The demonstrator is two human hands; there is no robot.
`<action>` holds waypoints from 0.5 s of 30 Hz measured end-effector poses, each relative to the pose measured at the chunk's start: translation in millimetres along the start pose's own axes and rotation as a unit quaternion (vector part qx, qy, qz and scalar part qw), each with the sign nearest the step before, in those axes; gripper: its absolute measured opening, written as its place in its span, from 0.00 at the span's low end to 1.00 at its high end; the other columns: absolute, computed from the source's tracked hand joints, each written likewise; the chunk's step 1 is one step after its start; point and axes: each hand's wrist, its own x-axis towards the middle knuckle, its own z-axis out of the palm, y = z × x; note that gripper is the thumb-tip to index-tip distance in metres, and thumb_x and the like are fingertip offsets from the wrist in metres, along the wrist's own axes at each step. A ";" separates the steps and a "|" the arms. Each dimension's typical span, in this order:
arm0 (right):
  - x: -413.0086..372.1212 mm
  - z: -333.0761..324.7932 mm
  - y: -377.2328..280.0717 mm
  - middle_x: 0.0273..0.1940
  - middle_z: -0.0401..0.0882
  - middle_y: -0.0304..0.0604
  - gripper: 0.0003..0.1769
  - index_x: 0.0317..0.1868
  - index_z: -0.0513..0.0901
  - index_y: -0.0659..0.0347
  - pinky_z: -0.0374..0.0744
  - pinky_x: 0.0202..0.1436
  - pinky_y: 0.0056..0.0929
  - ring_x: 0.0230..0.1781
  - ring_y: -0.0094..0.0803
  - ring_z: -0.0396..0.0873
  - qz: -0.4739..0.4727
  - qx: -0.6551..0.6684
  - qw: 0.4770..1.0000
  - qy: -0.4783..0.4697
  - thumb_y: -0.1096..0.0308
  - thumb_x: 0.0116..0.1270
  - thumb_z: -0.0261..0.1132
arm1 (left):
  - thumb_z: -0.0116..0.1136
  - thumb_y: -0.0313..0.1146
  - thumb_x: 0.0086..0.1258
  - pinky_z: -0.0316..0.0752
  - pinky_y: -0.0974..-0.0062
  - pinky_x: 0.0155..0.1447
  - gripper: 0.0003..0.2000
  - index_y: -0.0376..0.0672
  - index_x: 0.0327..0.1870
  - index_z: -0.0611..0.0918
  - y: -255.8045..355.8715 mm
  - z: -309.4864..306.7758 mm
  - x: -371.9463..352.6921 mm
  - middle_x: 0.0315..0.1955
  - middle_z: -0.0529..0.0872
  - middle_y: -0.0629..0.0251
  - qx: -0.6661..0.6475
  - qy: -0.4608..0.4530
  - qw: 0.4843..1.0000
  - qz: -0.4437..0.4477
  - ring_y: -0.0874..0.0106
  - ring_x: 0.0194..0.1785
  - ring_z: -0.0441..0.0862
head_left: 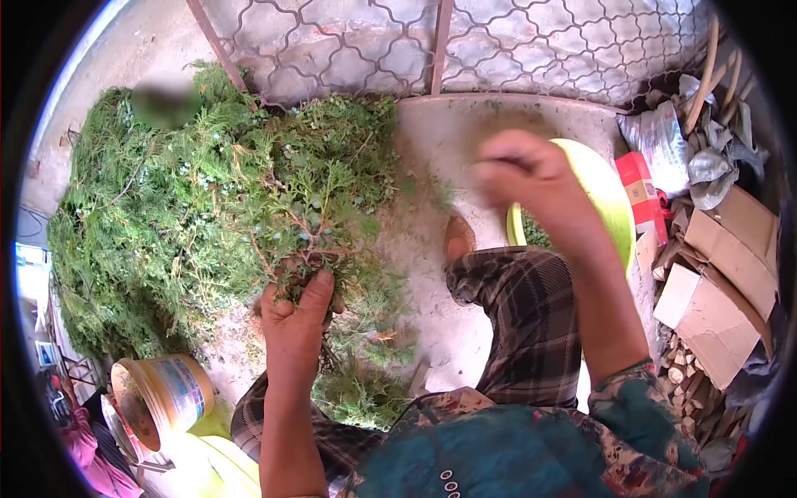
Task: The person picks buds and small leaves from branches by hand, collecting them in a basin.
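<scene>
A person in a patterned teal shirt [490, 448] and plaid trousers [531, 324] sits over cut greenery, the left hand [299, 299] closed firmly on a leafy sprig [311, 236] whose reddish twigs and green tips stand up above the thumb. The right hand [527, 170] — blurred, its fingers curled — is raised over the edge of a yellow-green tub [613, 195]; whether it grips anything cannot be told. Small green pieces [535, 232] show inside the tub, beneath the forearm. The sprig is in front of the person, just at the near right part of a broad green pile [199, 216], which spreads over the floor [448, 332] on the left and reaches the foot of a wavy metal grille [432, 50]. A brown shoe [459, 238] rests on the floor between pile and tub. To the right of the tub stands a red box [639, 195], with flattened cardboard [718, 328] and cut wood [685, 378] nearer the person. At lower left, a tilted yellowish bucket [178, 394] with a printed label lies near the pile — and beyond it, at the edge of view, shows a pink garment [95, 452].
</scene>
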 end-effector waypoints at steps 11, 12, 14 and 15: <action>36.6 95.9 -11.4 0.31 0.72 0.28 0.04 0.38 0.76 0.63 0.66 0.32 0.13 0.30 0.11 0.65 -0.249 0.049 0.967 0.035 0.73 0.64 0.61 | 0.53 0.48 0.68 0.57 0.86 0.24 0.16 0.44 0.34 0.78 2.3 -4.0 -2.8 0.22 0.76 0.76 0.084 0.023 0.994 0.064 0.85 0.23 0.66; 36.8 98.6 -14.9 0.31 0.72 0.28 0.04 0.38 0.76 0.63 0.66 0.32 0.13 0.30 0.11 0.65 -0.249 0.049 0.967 0.030 0.73 0.64 0.61 | 0.53 0.43 0.70 0.58 0.84 0.26 0.14 0.40 0.33 0.79 2.9 -3.9 -2.7 0.21 0.75 0.76 0.104 0.017 0.992 0.063 0.85 0.24 0.65; 37.2 105.0 -21.9 0.30 0.72 0.28 0.05 0.38 0.76 0.64 0.65 0.31 0.13 0.29 0.11 0.64 -0.260 0.001 0.964 -0.047 0.73 0.63 0.62 | 0.51 0.37 0.72 0.59 0.80 0.28 0.13 0.35 0.32 0.81 2.8 -3.1 -1.6 0.20 0.73 0.75 0.129 0.014 0.990 0.059 0.83 0.25 0.62; 37.3 109.6 -21.6 0.30 0.72 0.28 0.05 0.38 0.76 0.64 0.65 0.31 0.13 0.29 0.11 0.64 -0.261 0.002 0.964 -0.050 0.73 0.63 0.62 | 0.51 0.37 0.72 0.59 0.80 0.28 0.13 0.35 0.32 0.81 -0.6 -5.6 0.7 0.20 0.73 0.75 0.128 0.017 0.990 0.058 0.83 0.25 0.62</action>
